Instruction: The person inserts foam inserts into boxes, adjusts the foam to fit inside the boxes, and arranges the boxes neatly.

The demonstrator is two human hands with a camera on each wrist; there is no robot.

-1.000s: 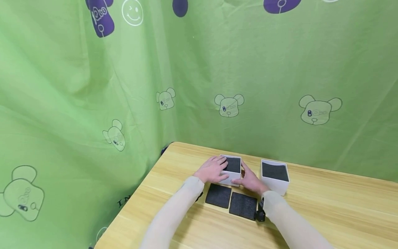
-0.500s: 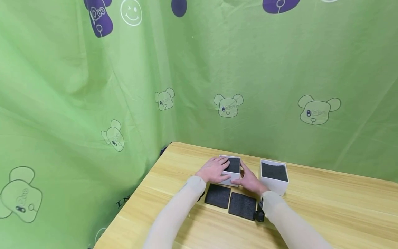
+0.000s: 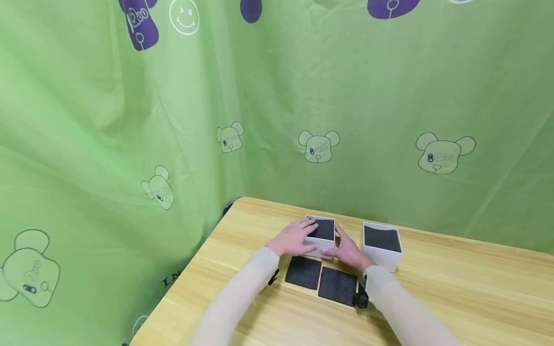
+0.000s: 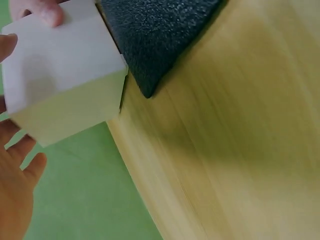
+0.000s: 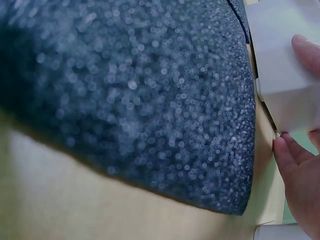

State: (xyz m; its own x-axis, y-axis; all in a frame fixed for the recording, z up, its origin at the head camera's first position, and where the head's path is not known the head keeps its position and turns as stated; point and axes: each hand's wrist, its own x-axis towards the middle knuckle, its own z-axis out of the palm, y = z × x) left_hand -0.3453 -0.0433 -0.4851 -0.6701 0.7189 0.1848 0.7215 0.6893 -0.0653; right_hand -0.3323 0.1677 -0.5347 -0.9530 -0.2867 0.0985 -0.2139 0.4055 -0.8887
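A small white box [image 3: 321,246] stands on the table with black foam [image 3: 324,229] inside, just below its rim. My left hand [image 3: 293,238] lies over the box's left edge, fingers extended and fingertips on the foam. In the left wrist view the left fingers are spread beside the box [image 4: 65,65]. My right hand [image 3: 349,251] grips the box's right side, thumb on the front face and fingers along the side. The right wrist view shows that thumb on the white face [image 5: 280,60]. Two flat black foam squares, left [image 3: 304,272] and right [image 3: 338,286], lie in front.
A second white box [image 3: 386,259] holding black foam [image 3: 382,239] stands to the right, close to my right wrist. The wooden table [image 3: 467,283] reaches back to a green curtain [image 3: 368,187]. Its left edge runs diagonally beside my left arm.
My left hand slid slightly right over the foam, then drew back left, and its forearm shifted left. The right hand and both boxes stay in place.
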